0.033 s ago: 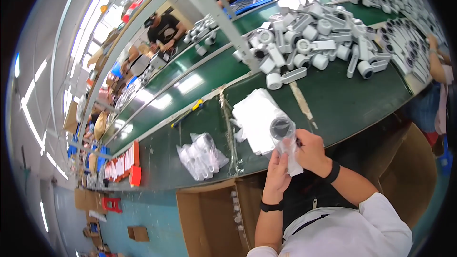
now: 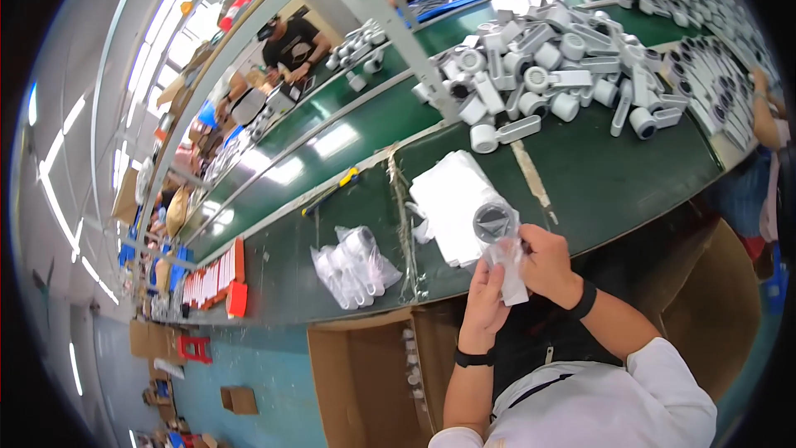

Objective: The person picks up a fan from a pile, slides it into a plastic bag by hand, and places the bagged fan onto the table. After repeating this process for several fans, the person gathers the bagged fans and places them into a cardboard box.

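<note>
A white handheld device (image 2: 495, 221) with a round head and dark face is held over the table's front edge, its handle pointing toward me. A clear plastic bag (image 2: 507, 254) covers at least its handle. My left hand (image 2: 484, 303) is closed on the bagged handle from the left, thumb on top. On the other side my right hand (image 2: 546, 264) grips the bag near the head, its fingertips partly hidden. Directly beyond the device lies a stack of flat white bags (image 2: 448, 199). Several bagged devices (image 2: 355, 267) rest together to the left.
A heap of unbagged white devices (image 2: 572, 66) covers the table's far right. A yellow-handled tool (image 2: 342, 182) lies by the rail. Red-orange boxes (image 2: 217, 278) stand at the far left. An open carton (image 2: 356, 382) sits below the edge. Co-workers (image 2: 292, 48) are across the line.
The view has shifted slightly, so the table and its things appear a little displaced. Both hands keep their grip on the bagged device.
</note>
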